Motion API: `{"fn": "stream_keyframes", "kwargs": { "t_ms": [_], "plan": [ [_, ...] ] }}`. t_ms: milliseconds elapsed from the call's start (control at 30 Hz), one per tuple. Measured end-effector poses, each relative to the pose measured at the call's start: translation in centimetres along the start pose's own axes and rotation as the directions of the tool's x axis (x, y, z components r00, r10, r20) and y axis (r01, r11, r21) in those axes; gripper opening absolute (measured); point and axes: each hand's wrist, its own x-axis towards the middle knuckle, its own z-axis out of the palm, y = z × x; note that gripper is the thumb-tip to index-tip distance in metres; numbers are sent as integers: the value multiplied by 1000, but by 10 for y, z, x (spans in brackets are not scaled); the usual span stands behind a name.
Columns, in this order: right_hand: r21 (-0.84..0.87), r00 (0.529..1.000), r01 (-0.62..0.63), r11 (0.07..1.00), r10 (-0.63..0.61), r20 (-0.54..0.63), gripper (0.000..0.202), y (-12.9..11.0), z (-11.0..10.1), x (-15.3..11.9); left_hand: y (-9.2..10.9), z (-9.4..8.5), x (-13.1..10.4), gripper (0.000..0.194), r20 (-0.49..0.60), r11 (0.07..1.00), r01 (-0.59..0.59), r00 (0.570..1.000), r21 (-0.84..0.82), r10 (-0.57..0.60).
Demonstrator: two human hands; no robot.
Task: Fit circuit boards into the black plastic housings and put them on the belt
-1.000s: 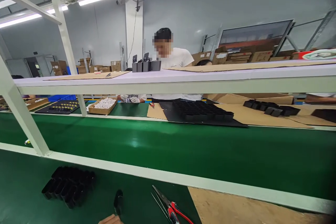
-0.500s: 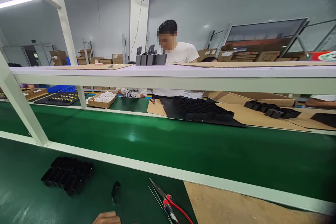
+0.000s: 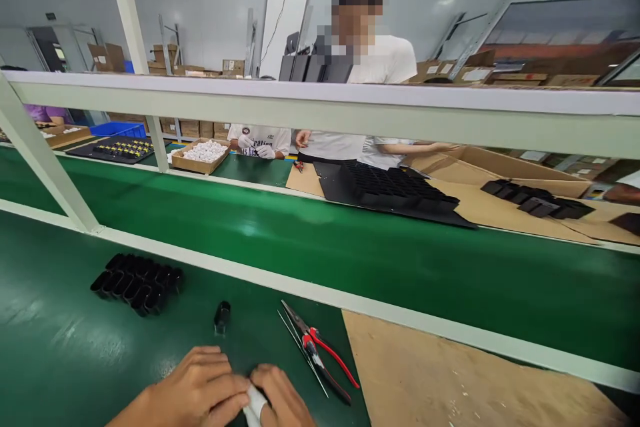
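Note:
At the lower edge of the head view, my left hand point(image 3: 195, 383) and my right hand point(image 3: 283, 395) are close together, fingers bent in a pinch. Between them is a small white piece point(image 3: 255, 404), soft-looking like cloth or paper; its lower part is cut off by the frame. Just beyond my left hand, a single glossy black oval cup-like part point(image 3: 223, 315) stands on the green bench. To the right of it lie red-and-black long-nose pliers point(image 3: 311, 341) alongside metal tweezers point(image 3: 302, 351).
Several similar black parts point(image 3: 135, 283) are grouped at the left. A cardboard sheet point(image 3: 425, 373) covers the bench at right. A pale frame rail point(image 3: 250, 272) borders a green conveyor belt point(image 3: 280, 230). Across it are black trays point(image 3: 395, 185), a box of white pieces point(image 3: 200, 155) and co-workers.
The view has tipped downward. Both my hands now show at the bottom, pinched around the white piece; before, only part of one hand was visible there. The pliers and black parts stay put.

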Motion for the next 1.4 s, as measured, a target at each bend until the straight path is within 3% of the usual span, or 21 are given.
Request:
{"fn": "stream_keyframes", "kwargs": {
  "t_ms": [100,167,300,433,533,700,933,1100,1400],
  "plan": [
    [39,999,38,999,-39,19,41,-4,-26,10,0,-7,1,18,-32,1000,-13,999,-10,12],
    [87,999,-40,995,41,-17,43,-5,-34,17,-1,-11,3,16,-86,999,-31,996,-17,30],
    [190,969,-192,963,217,-120,35,-4,-36,23,-7,-18,8,20,-201,999,-41,979,-26,35],
    [178,929,-306,935,334,-160,22,-3,-36,22,-13,-24,10,23,-304,1000,-18,953,-24,10],
    [142,934,-319,937,336,-122,34,-6,-36,22,-16,-24,10,24,-356,1000,-10,934,-19,2],
    [243,983,-184,952,172,72,58,-17,-30,18,-16,-19,6,18,-273,998,-1,962,-66,-17],
    [459,907,-422,782,365,213,31,-29,-24,11,-8,-8,3,23,-136,996,4,991,-94,-17],
    [550,869,-494,673,402,288,21,-30,-25,15,-5,-5,3,22,-61,992,18,998,-123,-25],
    [548,871,-490,678,401,284,21,-30,-26,19,-6,-3,2,21,-67,997,6,998,-76,-11]
  ]
}}
